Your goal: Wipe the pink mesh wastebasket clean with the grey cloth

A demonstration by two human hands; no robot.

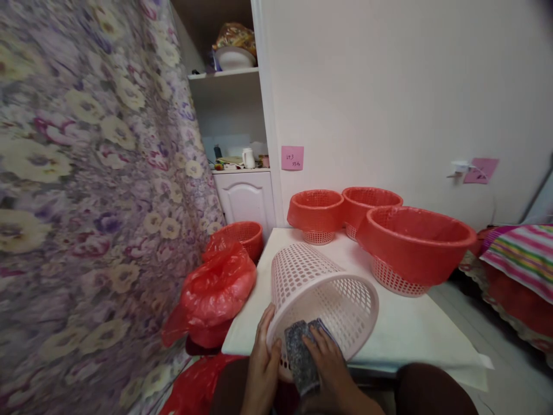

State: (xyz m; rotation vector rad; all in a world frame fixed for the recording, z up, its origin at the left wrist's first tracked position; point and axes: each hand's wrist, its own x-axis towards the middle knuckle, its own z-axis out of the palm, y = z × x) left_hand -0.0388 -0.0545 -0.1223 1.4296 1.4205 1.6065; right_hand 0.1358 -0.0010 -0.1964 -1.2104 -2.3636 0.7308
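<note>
A pale pink perforated plastic basket (302, 271) lies tilted on its side, its open mouth facing me. My left hand (264, 351) grips the basket's rim at the lower left, thumb inside and fingers outside. Inside the mouth, my right hand (326, 357) presses a dark grey cloth (298, 351) against the lower inner wall. The fingers of that hand lie over the cloth, and part of it hangs below the rim.
Three baskets lined with red bags, a front one (415, 242), a left one (317, 210) and a back one (371, 199), stand on the white-covered table (432, 328). Red plastic bags (220, 282) and another basket (248, 233) sit left. A floral curtain (95, 202) hangs beside them.
</note>
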